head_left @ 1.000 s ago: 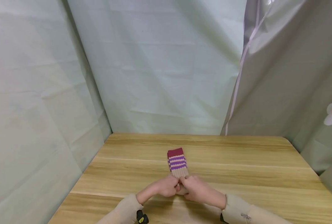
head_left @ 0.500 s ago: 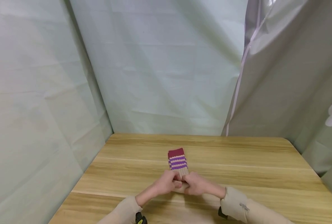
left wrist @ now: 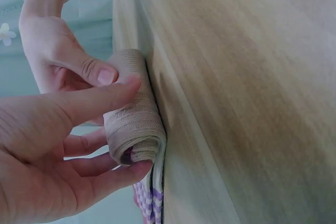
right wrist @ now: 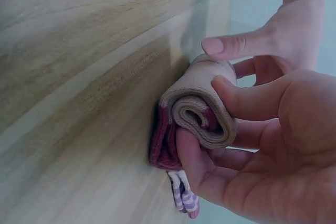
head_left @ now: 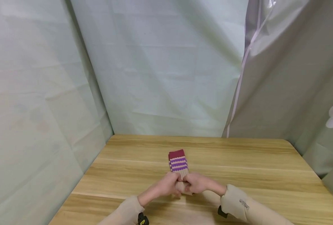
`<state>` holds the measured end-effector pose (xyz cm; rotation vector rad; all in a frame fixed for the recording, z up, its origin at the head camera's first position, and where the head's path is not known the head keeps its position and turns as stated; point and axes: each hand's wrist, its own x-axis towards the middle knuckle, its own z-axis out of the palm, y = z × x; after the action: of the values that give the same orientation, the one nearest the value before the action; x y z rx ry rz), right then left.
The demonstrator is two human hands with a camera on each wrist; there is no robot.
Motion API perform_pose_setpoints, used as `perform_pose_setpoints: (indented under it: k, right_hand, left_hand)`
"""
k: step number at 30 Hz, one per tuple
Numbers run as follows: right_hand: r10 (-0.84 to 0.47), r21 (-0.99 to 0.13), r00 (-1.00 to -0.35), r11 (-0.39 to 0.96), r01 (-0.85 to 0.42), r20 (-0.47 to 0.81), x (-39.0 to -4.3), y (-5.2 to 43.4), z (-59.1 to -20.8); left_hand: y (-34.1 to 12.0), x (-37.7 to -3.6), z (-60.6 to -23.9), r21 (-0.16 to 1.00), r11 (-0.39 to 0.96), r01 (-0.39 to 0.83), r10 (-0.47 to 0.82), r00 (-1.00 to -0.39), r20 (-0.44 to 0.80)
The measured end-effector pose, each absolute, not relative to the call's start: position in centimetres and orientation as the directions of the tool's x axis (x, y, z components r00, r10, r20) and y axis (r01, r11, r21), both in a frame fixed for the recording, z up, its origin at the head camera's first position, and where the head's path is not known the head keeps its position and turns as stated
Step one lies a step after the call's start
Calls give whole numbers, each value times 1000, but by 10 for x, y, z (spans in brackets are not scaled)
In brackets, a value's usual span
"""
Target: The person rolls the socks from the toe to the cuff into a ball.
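Observation:
A pair of beige ribbed socks (head_left: 179, 164) with purple stripes and dark red cuffs lies stacked on the wooden table, cuffs pointing away. The near end is wound into a thick roll, whose spiral end shows in the right wrist view as a beige sock roll (right wrist: 202, 85) with dark red inside. My left hand (head_left: 167, 185) grips the roll's left end, thumb on top and fingers curled against its far side. My right hand (head_left: 198, 183) grips the other end the same way. In the left wrist view the striped legs stick out beyond the roll (left wrist: 134, 124).
The wood-grain table (head_left: 239, 168) spreads around the socks. Pale green curtains (head_left: 166, 78) hang behind it and along the left; a greyer curtain (head_left: 281, 87) with a flower print hangs at the right.
Both hands stay at the roll while their fingers shift; the left hand opened somewhat half a second ago and has closed round the roll again. The striped ends have hardly moved.

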<state>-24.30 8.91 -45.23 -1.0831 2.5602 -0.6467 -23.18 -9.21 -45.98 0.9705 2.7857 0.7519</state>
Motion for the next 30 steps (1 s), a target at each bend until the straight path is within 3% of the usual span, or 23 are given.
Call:
perform_pose_setpoints:
  k: [6,16,30]
  right_hand:
    - [-719,-529,-693,611,-589,-59,-242,90,-457]
    - [-655,-611,-755,610,-505,-30,-237,88,-460]
    - [-495,-666,-869,641,-383,24,-233,87,-460]
  left_hand:
    - [-92,-230,-458,527,639,561,615,-784,89]
    - [-90,-233,-456,496,648,578,637,-768,64]
    - [-88,-243,-446,538,668,515,659,-745,-105]
